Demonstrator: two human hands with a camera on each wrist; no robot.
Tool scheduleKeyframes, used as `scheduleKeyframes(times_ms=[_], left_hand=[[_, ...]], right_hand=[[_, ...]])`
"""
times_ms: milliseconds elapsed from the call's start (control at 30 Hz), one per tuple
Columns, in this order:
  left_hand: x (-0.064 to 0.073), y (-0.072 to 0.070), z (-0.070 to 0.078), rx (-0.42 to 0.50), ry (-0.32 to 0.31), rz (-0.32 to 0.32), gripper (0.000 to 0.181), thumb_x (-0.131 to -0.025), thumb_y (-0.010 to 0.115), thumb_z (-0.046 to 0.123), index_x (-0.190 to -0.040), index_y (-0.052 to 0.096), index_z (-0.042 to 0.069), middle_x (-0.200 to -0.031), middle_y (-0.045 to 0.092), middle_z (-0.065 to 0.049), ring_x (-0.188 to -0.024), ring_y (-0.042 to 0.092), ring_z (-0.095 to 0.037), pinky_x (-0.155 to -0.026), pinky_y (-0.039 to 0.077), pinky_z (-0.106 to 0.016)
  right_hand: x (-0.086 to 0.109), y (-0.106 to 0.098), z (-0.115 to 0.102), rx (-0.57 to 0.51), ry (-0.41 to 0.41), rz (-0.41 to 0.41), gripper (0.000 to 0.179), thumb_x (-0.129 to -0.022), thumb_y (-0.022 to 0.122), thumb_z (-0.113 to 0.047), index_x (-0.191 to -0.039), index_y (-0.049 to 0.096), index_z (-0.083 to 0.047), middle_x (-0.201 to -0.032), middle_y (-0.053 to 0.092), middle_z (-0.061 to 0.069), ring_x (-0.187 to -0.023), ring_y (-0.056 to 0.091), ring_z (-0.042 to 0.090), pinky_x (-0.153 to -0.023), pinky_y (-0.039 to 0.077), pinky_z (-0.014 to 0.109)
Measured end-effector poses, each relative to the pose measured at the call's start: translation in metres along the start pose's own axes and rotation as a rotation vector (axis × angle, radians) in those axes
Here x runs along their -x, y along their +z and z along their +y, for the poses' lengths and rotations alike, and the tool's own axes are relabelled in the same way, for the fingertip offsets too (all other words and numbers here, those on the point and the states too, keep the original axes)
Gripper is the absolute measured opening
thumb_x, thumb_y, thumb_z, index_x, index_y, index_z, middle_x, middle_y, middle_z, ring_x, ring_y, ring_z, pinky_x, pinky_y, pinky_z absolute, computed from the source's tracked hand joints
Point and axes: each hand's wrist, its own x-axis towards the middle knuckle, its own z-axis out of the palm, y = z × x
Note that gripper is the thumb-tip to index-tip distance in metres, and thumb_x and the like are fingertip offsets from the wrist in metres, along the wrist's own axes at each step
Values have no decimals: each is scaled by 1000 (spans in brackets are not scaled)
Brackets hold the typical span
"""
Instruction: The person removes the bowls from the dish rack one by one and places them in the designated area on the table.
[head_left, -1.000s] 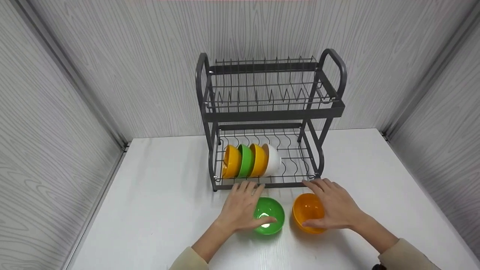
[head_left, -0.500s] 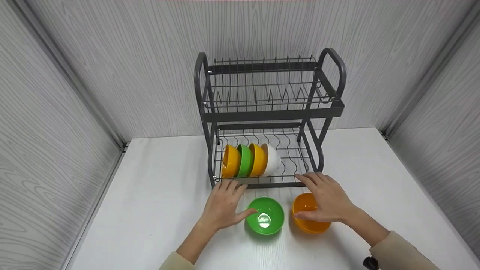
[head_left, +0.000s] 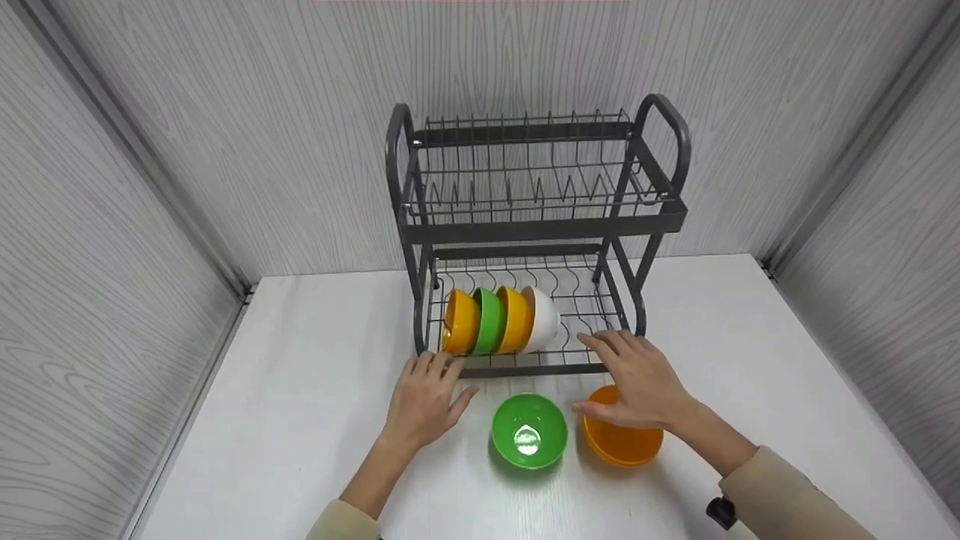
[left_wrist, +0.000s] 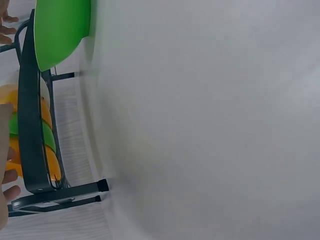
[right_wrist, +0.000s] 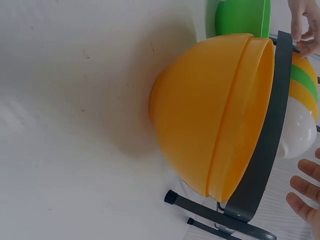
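My left hand (head_left: 421, 401) is spread beside the front left corner of the dish rack (head_left: 540, 228), its fingertips right at the lower front rail. To its right, a green bowl (head_left: 529, 442) stands upright on the table. My right hand (head_left: 637, 386) hovers over two nested orange bowls (head_left: 626, 448), fingers reaching to the rack's front right; the right wrist view shows their double rim (right_wrist: 240, 115). Neither hand holds anything. On the lower tier, a row of bowls leans on edge: orange (head_left: 460, 322), green (head_left: 489, 322), orange (head_left: 515, 321) and white (head_left: 544, 324).
The rack's upper tier (head_left: 525, 187) has upright wire dividers and looped side handles (head_left: 679, 142). White table (head_left: 300, 420) surrounds the rack, with grey wood-grain walls (head_left: 315, 135) behind and on both sides.
My left hand has moved left, off the green bowl, to the rack's left corner. My right hand has shifted slightly up and left, over the orange bowls toward the rack.
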Motion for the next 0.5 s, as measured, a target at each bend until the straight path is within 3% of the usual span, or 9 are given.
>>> scheduleKeyframes(times_ms=[133,500], left_hand=[[2,7,-4,7,-1,34,45,-83,87,43,-113,72,13,-103,68,-4,-95,62,-24,-82,57,-38],[6,21,-7,-13,18,116,33,-80,91,31,-103,75,13,-97,69,-5,-92,62,-25,-78,53,-37]], right_hand=[[-7,-1,-1,0,-8,-1,94,-80,75,-69,-151,53,-12,-133,65,12,-119,66,36,-96,59,55],[-23,-1,-6,17,-17,-12,93,-83,70,-72,-151,53,-11,-137,64,14,-123,65,38,-101,57,58]])
